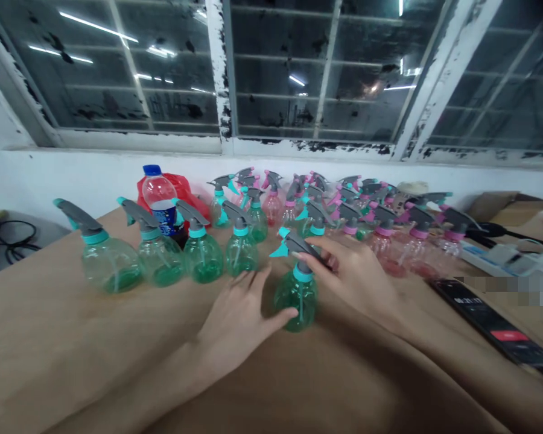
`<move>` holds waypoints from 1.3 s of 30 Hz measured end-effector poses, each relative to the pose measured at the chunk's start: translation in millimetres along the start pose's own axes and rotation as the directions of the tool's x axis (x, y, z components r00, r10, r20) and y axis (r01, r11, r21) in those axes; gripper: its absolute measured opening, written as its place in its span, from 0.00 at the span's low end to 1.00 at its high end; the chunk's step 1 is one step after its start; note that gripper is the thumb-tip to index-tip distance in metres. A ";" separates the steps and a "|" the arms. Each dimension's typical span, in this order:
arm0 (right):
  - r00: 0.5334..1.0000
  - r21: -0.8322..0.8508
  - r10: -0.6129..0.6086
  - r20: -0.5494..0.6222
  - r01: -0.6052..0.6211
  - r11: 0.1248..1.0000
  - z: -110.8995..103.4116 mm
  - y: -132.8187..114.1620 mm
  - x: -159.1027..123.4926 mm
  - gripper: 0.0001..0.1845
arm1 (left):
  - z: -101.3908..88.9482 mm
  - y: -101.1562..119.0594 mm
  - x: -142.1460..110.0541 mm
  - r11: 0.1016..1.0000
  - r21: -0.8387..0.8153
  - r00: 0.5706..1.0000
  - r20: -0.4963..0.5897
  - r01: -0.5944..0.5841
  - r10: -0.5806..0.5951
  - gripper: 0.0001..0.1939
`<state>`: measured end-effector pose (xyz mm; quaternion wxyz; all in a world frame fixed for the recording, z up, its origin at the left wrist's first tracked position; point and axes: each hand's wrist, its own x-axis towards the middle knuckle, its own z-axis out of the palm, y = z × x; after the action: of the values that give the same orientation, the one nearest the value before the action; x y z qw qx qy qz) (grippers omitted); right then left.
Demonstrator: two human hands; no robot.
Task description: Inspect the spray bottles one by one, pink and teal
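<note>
"Right hand (362, 274) grips the grey sprayer head (298, 242); why's the left hand (238, 313) spread?"
"Probably steadying: its thumb seems to rest against the green bottle (292, 296), between both hands."

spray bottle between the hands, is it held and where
The right hand holds the spray bottle by its grey spray head; the left hand is open, thumb at the body.

The left arm (158, 380) reaches in from 7 o'clock, left hand (242, 316) spread, thumb (281, 319) toward 2; the right arm (470, 371) comes from 4, right hand (359, 271) gripping toward 10.
</note>
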<state>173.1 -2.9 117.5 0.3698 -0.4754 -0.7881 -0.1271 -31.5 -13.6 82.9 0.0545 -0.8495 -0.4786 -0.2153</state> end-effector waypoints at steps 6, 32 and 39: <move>0.991 0.257 0.086 0.104 -0.110 0.960 -23.2 1.8 -30.8 0.15 | 25.0 39.2 -2.7 0.963 -0.270 0.986 0.164 0.027 0.018 0.30; 0.887 0.687 0.289 0.361 -0.463 0.561 -1.2 24.9 -57.8 0.04 | 43.2 15.8 -20.5 0.931 -0.364 0.983 0.174 0.000 0.067 0.24; 0.857 0.684 0.352 0.376 -0.513 0.518 2.0 28.7 -62.9 0.13 | 41.5 -33.2 -12.0 0.953 -0.288 0.988 -0.087 0.098 -0.128 0.11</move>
<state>213.7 -28.2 67.5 0.4778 -0.4645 -0.6527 0.3605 -51.6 7.1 36.6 -0.0549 -0.8073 -0.4873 -0.3283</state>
